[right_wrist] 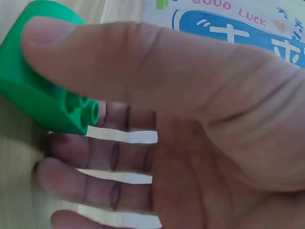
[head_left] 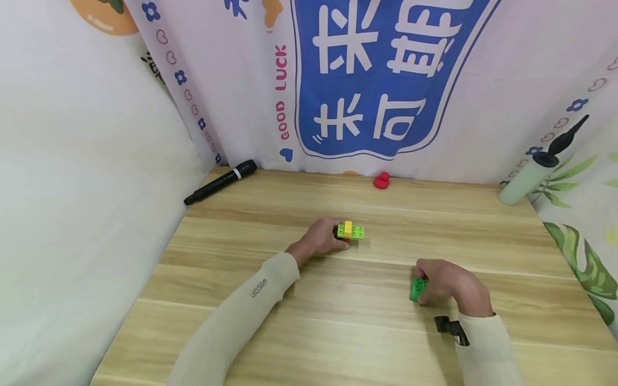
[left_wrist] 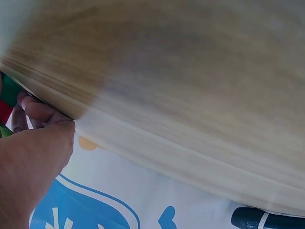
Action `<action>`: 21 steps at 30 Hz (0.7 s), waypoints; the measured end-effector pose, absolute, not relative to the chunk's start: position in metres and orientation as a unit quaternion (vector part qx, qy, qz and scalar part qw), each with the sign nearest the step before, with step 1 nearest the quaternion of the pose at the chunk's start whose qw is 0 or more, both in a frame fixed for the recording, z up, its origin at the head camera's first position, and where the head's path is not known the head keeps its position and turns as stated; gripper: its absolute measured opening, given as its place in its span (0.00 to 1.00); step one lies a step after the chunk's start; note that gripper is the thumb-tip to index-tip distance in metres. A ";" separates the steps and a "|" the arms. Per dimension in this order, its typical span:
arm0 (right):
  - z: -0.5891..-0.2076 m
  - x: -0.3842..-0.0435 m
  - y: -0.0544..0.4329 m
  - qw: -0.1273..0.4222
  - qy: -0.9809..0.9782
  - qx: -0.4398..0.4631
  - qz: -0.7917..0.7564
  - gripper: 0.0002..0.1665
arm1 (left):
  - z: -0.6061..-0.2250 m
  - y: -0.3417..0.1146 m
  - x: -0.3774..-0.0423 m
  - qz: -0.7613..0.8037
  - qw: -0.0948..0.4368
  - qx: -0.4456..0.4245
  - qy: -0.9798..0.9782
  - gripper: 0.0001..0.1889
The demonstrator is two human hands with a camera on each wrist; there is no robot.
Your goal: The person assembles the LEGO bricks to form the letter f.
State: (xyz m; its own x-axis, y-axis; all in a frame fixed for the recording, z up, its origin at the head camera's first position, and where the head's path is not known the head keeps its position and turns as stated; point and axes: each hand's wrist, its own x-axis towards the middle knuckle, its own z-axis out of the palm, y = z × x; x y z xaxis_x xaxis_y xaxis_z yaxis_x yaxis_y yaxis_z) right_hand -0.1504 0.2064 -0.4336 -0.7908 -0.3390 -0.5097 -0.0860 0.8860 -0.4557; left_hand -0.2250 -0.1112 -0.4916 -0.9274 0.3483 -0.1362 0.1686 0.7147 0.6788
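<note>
My left hand [head_left: 324, 236] grips a small stack of toy building bricks near the middle of the table. On top of the stack a yellow brick [head_left: 348, 227] sits across a long lime-green brick [head_left: 358, 232]. Below these, a red brick [left_wrist: 5, 112] and a dark green brick [left_wrist: 11, 89] show beside the fingers in the left wrist view. Nearer and to the right, my right hand [head_left: 444, 281] pinches a green brick [right_wrist: 28, 81] with a curved side. The thumb lies along its face, and its round studs point toward the palm.
A black flashlight-like stick [head_left: 219, 183] lies at the table's back left corner. By the back edge is a small red knob-shaped piece [head_left: 382, 181]. A pale green cylinder with a black nozzle [head_left: 526, 179] stands back right. Printed cloth [head_left: 251, 107] hangs behind the wooden table [head_left: 338, 321].
</note>
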 end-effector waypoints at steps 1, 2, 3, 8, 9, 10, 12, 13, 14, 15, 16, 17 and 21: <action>-0.434 -0.152 0.206 0.299 0.923 -0.118 -0.211 0.25 | -0.491 -0.111 -0.225 0.351 0.128 0.140 0.917 0.33; -0.434 -0.153 0.205 0.297 0.923 -0.121 -0.211 0.24 | -0.491 -0.112 -0.225 0.352 0.128 0.140 0.917 0.33; -0.435 -0.155 0.204 0.293 0.925 -0.125 -0.208 0.23 | -0.491 -0.112 -0.224 0.353 0.128 0.140 0.916 0.33; -0.442 -0.165 0.199 0.255 0.933 -0.162 -0.196 0.21 | -0.493 -0.112 -0.225 0.351 0.125 0.144 0.917 0.34; -0.444 -0.167 0.198 0.245 0.935 -0.168 -0.195 0.21 | -0.493 -0.112 -0.225 0.350 0.125 0.145 0.917 0.34; -0.446 -0.168 0.196 0.235 0.935 -0.175 -0.198 0.22 | -0.493 -0.112 -0.225 0.350 0.124 0.145 0.917 0.34; -0.449 -0.171 0.193 0.217 0.938 -0.183 -0.201 0.23 | -0.494 -0.112 -0.224 0.350 0.124 0.146 0.917 0.34; -0.451 -0.172 0.191 0.210 0.938 -0.184 -0.206 0.24 | -0.494 -0.112 -0.224 0.350 0.124 0.146 0.917 0.34; -0.452 -0.172 0.190 0.203 0.938 -0.184 -0.211 0.25 | -0.494 -0.112 -0.224 0.350 0.125 0.146 0.917 0.34; -0.453 -0.173 0.188 0.198 0.939 -0.183 -0.214 0.26 | -0.494 -0.112 -0.224 0.349 0.125 0.146 0.917 0.34; -0.455 -0.174 0.186 0.193 0.939 -0.183 -0.217 0.27 | -0.494 -0.112 -0.224 0.349 0.126 0.146 0.917 0.35; -0.456 -0.174 0.184 0.189 0.940 -0.179 -0.220 0.28 | -0.494 -0.112 -0.224 0.350 0.126 0.146 0.917 0.35; -0.461 -0.176 0.179 0.169 0.946 -0.166 -0.223 0.29 | -0.494 -0.112 -0.225 0.349 0.124 0.144 0.917 0.35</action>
State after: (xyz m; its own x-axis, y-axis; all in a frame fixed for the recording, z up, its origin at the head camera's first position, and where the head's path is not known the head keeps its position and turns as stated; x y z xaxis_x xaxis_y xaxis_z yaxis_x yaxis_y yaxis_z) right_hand -0.1758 0.1785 -0.4609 -0.8879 -0.3887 -0.2462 -0.2379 0.8458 -0.4775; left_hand -0.2249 -0.1123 -0.4938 -0.9273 0.3519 -0.1274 0.1781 0.7144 0.6767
